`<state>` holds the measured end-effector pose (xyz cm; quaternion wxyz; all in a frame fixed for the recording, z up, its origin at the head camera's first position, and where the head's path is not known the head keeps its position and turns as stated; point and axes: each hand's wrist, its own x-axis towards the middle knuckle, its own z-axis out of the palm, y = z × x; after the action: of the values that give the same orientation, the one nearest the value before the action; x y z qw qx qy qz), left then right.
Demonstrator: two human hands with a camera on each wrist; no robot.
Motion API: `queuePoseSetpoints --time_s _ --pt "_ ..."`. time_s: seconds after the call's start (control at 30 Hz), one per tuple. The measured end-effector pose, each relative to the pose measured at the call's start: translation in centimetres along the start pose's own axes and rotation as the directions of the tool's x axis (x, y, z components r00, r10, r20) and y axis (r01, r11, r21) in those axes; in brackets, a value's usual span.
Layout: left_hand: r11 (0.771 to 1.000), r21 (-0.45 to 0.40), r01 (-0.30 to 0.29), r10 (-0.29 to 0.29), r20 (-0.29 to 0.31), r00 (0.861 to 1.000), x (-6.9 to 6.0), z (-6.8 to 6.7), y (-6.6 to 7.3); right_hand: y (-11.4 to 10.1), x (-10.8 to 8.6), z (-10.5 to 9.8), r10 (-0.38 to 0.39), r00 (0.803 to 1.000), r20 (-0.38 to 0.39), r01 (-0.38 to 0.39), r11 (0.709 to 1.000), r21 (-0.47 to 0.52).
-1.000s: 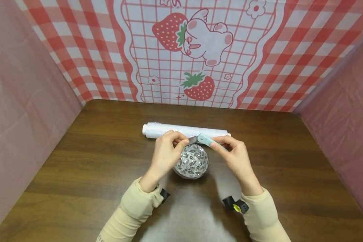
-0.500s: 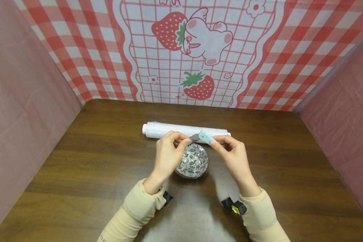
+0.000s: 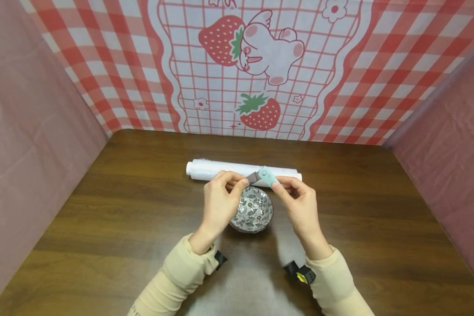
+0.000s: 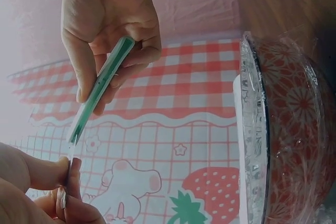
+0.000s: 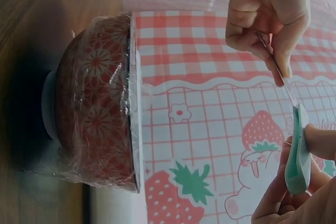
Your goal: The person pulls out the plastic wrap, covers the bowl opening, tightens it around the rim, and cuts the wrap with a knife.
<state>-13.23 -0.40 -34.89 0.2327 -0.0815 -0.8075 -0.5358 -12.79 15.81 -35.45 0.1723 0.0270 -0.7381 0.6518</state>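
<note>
Above the bowl, a folding knife with a mint-green handle [image 3: 267, 175] and a dark blade [image 3: 253, 178] is bent at its pivot, partly folded. My left hand [image 3: 221, 197] pinches the blade between thumb and fingers. The handle is gripped by my right hand [image 3: 301, 205], its thumb on the near side. In the left wrist view, the handle's open slot [image 4: 100, 90] faces the camera. Beneath the hands stands a patterned bowl [image 3: 253, 210], grey and floral inside. Its reddish outer wall [image 5: 97, 98] and its mouth are covered with clear plastic wrap.
A white roll of plastic wrap [image 3: 205, 170] lies crosswise just behind the bowl on the wooden table [image 3: 102, 210]. A red-and-white checked cloth [image 3: 142, 66] hangs at the back, with pinkish cloth walls on both sides.
The knife's pivot has risen, and the angle between blade and handle has become sharper. My right hand has shifted slightly left; my left hand has moved only a little.
</note>
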Motion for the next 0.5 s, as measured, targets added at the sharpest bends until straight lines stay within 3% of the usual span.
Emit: queuePoseSetpoints --time_s 0.5 --pt "1.000 -0.022 0.022 -0.023 -0.023 0.999 -0.2 0.3 0.2 0.2 -0.8 1.1 0.014 0.997 -0.078 -0.008 0.997 0.072"
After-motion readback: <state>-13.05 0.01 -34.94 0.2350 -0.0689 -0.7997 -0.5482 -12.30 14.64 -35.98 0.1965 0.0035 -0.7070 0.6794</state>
